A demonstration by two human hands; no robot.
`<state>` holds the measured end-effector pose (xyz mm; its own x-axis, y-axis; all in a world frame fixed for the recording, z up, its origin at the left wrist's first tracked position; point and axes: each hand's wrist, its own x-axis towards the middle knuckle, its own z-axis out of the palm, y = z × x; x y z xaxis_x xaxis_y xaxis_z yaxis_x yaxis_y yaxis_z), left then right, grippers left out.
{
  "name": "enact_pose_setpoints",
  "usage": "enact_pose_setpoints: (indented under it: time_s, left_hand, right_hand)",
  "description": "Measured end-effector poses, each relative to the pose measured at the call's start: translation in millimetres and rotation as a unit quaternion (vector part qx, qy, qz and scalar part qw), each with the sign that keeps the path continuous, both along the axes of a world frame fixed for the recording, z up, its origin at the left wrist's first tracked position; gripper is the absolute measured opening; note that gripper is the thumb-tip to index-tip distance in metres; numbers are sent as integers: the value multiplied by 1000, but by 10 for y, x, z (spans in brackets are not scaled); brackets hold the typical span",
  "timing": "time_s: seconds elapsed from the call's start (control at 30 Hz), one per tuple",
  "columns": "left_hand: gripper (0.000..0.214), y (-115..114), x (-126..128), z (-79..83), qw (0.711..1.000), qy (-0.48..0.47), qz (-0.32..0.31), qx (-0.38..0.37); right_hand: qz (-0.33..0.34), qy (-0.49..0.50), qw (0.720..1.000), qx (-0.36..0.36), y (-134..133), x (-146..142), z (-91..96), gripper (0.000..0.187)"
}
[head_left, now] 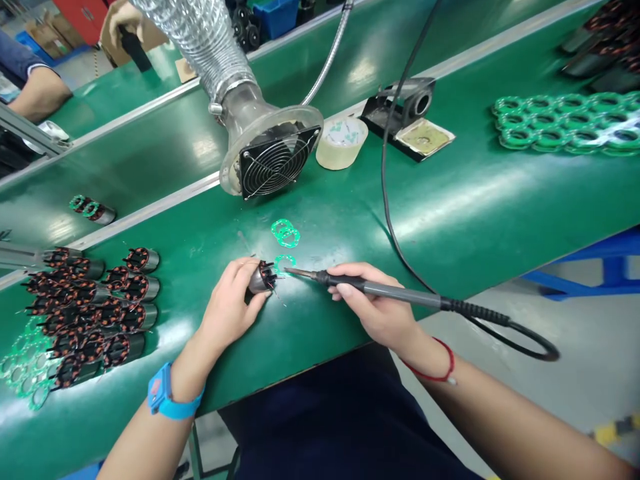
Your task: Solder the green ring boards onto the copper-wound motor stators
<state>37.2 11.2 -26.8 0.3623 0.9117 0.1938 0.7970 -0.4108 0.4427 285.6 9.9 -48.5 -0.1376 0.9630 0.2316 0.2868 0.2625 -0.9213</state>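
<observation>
My left hand [234, 299] is closed around a motor stator [261, 279], a metal cylinder with dark prongs and copper windings that faces right on the green bench. In my right hand [373, 297] is a soldering iron [395, 292], gripped like a pen, its tip pointing left close to the stator's pronged end. Whether the tip touches a wire I cannot tell. Just behind the tip lies a green ring-shaped circuit board [286, 262]. Two more overlapping green rings [285, 233] lie a little farther back.
Several stators [100, 300] stand grouped at left beside green rings [27, 367]. A fume extractor fan [279, 163] hangs above the bench, near a tape roll [342, 143] and an iron stand [410, 120]. Ring panels [565, 123] lie at right. The iron's cable [385, 180] crosses the bench. Another person's arm [43, 93] shows behind.
</observation>
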Motion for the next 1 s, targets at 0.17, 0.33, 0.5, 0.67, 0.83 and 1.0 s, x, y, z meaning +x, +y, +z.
enact_pose_setpoints:
  time_s: [0.17, 0.33, 0.5, 0.67, 0.83, 1.0]
  left_hand:
    - [44, 18, 33, -10, 1000, -4, 6, 24]
    - [44, 19, 60, 2, 999, -5, 13, 44]
    - [45, 22, 71, -18, 999, -4, 16, 42]
    - [46, 20, 84, -37, 999, 12, 8, 37]
    - [47, 13, 94, -35, 999, 15, 13, 43]
    - [47, 11, 93, -36, 998, 16, 12, 57]
  right_hand:
    - [12, 17, 999, -31, -1, 6, -25, 19]
    - [11, 16, 999, -40, 13, -8, -1, 17]
    - [4, 26, 999, -41, 7, -7, -18, 16]
    - [4, 21, 999, -39, 2, -3, -4, 15]
    - [3, 6, 999, -32, -4, 3, 12, 15]
    - [5, 2, 1000, -22, -6, 5, 17, 14]
